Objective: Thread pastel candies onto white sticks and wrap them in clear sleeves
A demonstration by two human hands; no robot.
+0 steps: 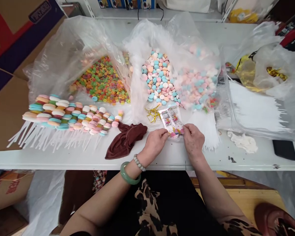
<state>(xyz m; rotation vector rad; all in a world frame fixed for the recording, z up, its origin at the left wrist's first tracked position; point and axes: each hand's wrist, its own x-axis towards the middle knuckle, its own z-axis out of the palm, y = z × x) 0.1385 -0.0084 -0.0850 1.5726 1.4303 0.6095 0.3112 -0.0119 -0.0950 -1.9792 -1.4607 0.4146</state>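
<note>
Both hands hold a small printed plastic packet [172, 118] by its near edge, over the white table. My left hand [155, 141] pinches its left corner, and my right hand [193, 139] pinches the right one. Just beyond the packet's left side are gold twist ties [153, 113]. Past it, pastel round candies [159, 77] lie in an opened plastic bag, with ring-shaped candies [105, 80] in another bag to the left. Candy skewers [64, 113] on white sticks are piled at the left. A brown cloth [126, 139] lies left of my left hand.
On the right stands a clear plastic tray [232, 114] with white sticks [255, 105]. A crumpled white piece [243, 141] and a black flat object [284, 149] lie near the front edge. Cardboard boxes [12, 111] border the left side.
</note>
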